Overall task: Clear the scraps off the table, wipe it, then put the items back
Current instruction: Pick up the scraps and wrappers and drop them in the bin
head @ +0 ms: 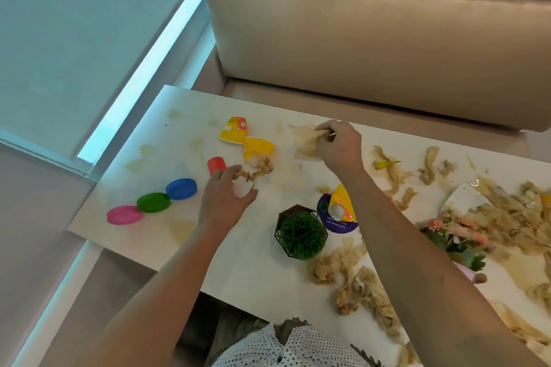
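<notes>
Head view showed the left hand (226,199), its fingers (223,177) curled round a crumpled scrap (258,168) beside a yellow cup (258,148). The right hand (340,146) pinched a stained tissue (305,143) lying on the bench (253,265). More scraps (507,217) littered the bench's right side.

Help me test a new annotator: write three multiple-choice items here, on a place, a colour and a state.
1. The potted plant stands: A on a shelf; B on the table; C on the floor.
2. The lid between the pink lid and blue lid is: A red; B green; C yellow.
3. The hands are: A flat; B gripping scraps; C off the table.
B: it stands between the forearms. B: the green lid sits mid-row. B: left hand grips crumpled scraps, right hand pinches a stained tissue.
</notes>
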A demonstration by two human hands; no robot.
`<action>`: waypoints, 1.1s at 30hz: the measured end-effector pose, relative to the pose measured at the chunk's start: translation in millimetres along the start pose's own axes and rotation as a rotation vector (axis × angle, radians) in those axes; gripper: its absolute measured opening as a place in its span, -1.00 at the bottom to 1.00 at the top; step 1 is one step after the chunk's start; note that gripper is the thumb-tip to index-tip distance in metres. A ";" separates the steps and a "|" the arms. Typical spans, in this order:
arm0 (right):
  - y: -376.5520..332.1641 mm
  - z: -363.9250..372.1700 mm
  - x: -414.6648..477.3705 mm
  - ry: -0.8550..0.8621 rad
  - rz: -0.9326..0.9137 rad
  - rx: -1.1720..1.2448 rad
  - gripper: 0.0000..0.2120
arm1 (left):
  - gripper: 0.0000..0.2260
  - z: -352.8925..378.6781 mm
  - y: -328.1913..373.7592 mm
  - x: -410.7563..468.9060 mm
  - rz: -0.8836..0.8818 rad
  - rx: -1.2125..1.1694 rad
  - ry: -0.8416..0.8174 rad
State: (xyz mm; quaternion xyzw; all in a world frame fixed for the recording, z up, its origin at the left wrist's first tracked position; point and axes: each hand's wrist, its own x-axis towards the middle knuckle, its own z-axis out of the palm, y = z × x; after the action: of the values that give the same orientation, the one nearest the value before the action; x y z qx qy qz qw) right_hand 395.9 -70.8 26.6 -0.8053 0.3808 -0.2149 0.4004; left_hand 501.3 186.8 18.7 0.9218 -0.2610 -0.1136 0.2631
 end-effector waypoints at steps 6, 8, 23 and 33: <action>-49.8 28.3 -38.0 -0.161 -0.057 0.055 -0.75 | -0.44 -30.8 -27.5 -55.5 -0.085 -0.089 0.133; -66.4 44.6 -55.8 -0.231 -0.069 0.060 -0.77 | -0.45 -41.9 -43.2 -76.0 -0.104 -0.095 0.183; -161.0 247.8 -198.9 -0.715 -0.117 0.061 -0.77 | -0.35 -123.3 -220.2 -188.5 -0.595 -0.049 0.237; -205.1 373.8 -273.6 -0.846 -0.092 -0.102 -0.79 | -0.45 -153.6 -370.8 -206.6 -0.709 -0.075 0.160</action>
State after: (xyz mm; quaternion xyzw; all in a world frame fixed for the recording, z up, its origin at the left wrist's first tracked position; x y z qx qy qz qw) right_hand 560.7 403.9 -38.2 -0.8574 0.1568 0.1357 0.4711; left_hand 537.7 632.9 -39.8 0.9507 0.1007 -0.1347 0.2607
